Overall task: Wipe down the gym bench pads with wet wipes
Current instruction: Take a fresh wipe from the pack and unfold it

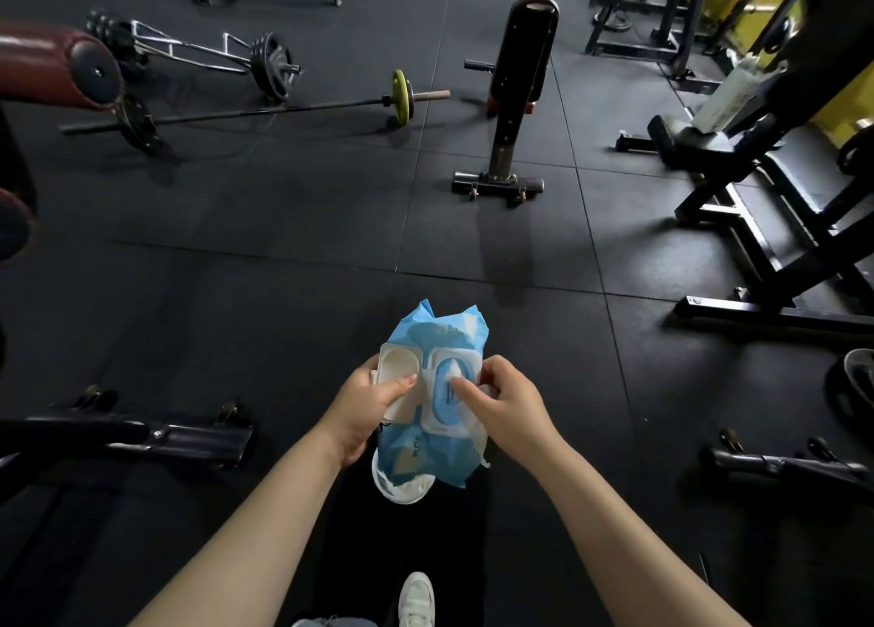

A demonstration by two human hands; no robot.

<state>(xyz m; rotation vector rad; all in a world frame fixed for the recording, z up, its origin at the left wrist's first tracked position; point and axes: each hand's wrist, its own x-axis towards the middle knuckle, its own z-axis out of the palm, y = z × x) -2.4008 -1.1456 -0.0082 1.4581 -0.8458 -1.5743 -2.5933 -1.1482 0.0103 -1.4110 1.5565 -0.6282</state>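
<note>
Mostly blue wet wipes pack (428,442), crumpled, white lid (399,366) flipped open.

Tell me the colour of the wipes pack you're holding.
Light blue with a white flip lid, seen in the head view: wipes pack, lid.

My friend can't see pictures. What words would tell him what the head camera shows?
A person's left hand holds a blue wet wipes pack with its white lid flipped open, while the right hand pinches at the wipe in the opening. Below lies a dark gym floor with a barbell and black benches around.
</note>
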